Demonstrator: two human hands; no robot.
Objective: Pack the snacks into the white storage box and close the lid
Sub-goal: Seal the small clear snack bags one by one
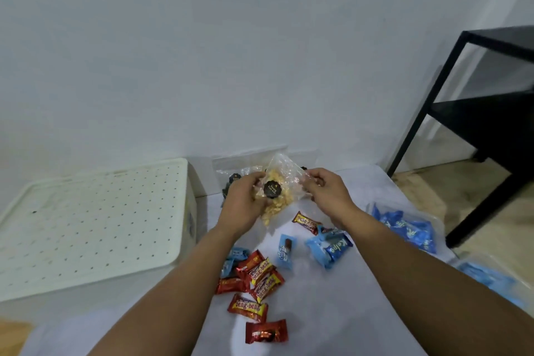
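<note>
Currently my left hand (245, 199) and right hand (323, 191) pinch the crinkly clear plastic bag of yellow crackers (278, 191) by its edges; light, slippery, contents probably fragile.

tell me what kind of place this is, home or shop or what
Probably a room in a home, not a shop: a plain white wall, wood-look floor and a black metal shelf frame. Snacks lie loose on a white sheet beside a closed white storage box.
</note>
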